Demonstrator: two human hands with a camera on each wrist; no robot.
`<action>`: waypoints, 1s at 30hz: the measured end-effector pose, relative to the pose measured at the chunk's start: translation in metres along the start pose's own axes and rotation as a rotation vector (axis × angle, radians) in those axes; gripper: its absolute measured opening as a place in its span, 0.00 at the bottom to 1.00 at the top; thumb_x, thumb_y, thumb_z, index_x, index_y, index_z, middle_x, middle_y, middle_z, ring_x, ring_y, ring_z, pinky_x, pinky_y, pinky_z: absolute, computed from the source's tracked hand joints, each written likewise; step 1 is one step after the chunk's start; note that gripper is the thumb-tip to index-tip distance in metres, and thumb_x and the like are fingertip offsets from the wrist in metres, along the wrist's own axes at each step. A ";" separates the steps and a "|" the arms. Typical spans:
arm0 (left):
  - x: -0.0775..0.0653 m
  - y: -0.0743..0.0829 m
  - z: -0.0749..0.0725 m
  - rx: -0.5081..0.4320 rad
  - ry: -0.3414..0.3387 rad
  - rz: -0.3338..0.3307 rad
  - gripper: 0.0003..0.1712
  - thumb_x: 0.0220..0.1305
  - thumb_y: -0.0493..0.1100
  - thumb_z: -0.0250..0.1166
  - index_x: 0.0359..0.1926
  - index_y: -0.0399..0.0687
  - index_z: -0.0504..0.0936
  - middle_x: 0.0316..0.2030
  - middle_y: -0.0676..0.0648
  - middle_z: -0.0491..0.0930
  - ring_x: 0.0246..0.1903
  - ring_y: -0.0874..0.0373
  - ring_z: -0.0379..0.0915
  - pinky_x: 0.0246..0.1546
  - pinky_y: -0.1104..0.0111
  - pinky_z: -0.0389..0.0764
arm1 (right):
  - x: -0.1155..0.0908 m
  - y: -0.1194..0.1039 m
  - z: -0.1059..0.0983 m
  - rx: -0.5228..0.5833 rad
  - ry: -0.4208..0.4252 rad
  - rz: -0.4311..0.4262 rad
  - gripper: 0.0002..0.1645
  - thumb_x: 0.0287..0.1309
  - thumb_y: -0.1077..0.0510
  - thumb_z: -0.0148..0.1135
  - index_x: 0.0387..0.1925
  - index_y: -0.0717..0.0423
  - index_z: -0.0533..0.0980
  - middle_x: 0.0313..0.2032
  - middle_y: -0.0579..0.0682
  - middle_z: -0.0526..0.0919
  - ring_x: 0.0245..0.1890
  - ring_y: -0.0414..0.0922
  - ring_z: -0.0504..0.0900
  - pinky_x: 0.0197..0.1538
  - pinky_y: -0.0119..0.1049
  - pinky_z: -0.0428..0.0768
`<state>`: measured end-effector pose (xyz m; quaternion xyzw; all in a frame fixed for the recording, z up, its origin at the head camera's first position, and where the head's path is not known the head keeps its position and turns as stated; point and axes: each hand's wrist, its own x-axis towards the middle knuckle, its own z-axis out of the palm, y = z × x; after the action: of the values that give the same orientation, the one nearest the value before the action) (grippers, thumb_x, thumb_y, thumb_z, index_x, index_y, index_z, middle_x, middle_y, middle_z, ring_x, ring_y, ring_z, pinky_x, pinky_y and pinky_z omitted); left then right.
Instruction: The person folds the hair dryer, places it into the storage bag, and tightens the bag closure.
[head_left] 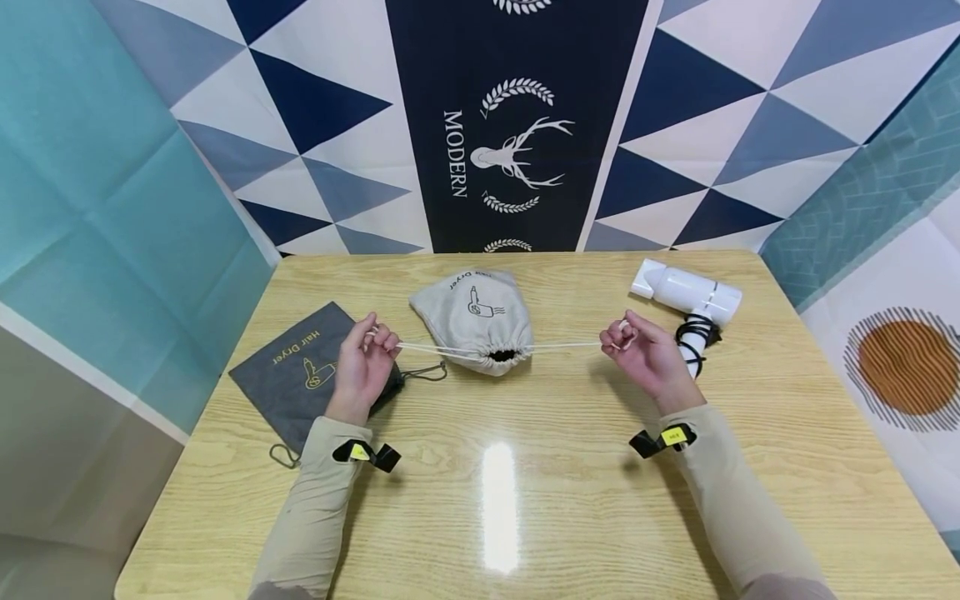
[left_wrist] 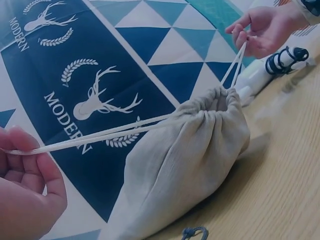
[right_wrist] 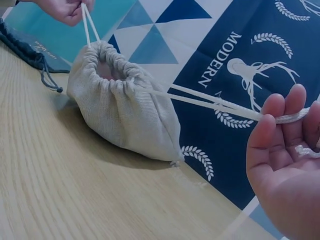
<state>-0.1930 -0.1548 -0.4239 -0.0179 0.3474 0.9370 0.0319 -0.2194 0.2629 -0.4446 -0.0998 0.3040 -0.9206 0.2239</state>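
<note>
A light grey drawstring bag (head_left: 480,312) printed "Hair Dryer" lies at the back middle of the table, its gathered mouth toward me and partly open. White cords run taut from both sides of that mouth. My left hand (head_left: 363,367) pinches the left cord (left_wrist: 100,136) between thumb and fingers. On the other side my right hand (head_left: 648,354) grips the right cord (right_wrist: 215,104), whose loose end shows by the palm in the right wrist view. What the bag holds is hidden; in the wrist views it looks bulged.
A dark grey drawstring bag (head_left: 300,367), also printed "Hair Dryer", lies flat at the left, partly behind my left hand. At the back right rests a white hair dryer (head_left: 686,292) with its black cord (head_left: 696,329) wound round the handle. A patterned cloth (head_left: 337,125) hangs behind the table.
</note>
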 end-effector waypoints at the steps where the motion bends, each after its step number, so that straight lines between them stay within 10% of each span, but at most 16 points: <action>1: 0.000 0.001 -0.001 -0.002 0.002 -0.004 0.31 0.78 0.42 0.40 0.11 0.51 0.63 0.16 0.55 0.62 0.22 0.61 0.60 0.35 0.72 0.62 | 0.000 -0.001 0.000 0.000 0.004 0.002 0.34 0.78 0.56 0.28 0.23 0.62 0.77 0.26 0.54 0.80 0.32 0.49 0.75 0.44 0.37 0.72; 20: -0.001 0.014 -0.017 0.146 0.214 -0.156 0.25 0.77 0.47 0.46 0.17 0.53 0.59 0.13 0.57 0.58 0.15 0.63 0.53 0.32 0.71 0.57 | -0.005 -0.006 -0.006 0.084 0.107 0.002 0.26 0.77 0.57 0.33 0.23 0.61 0.69 0.23 0.52 0.75 0.26 0.45 0.69 0.32 0.32 0.62; 30: 0.003 0.025 -0.017 0.205 0.204 -0.223 0.28 0.78 0.47 0.45 0.15 0.53 0.58 0.11 0.58 0.57 0.13 0.65 0.51 0.25 0.74 0.54 | -0.011 -0.009 -0.011 0.001 0.169 -0.008 0.27 0.77 0.56 0.34 0.21 0.60 0.69 0.21 0.50 0.70 0.25 0.43 0.59 0.29 0.29 0.51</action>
<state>-0.1979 -0.1847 -0.4207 -0.1480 0.4383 0.8807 0.1019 -0.2166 0.2796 -0.4485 -0.0228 0.3209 -0.9268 0.1940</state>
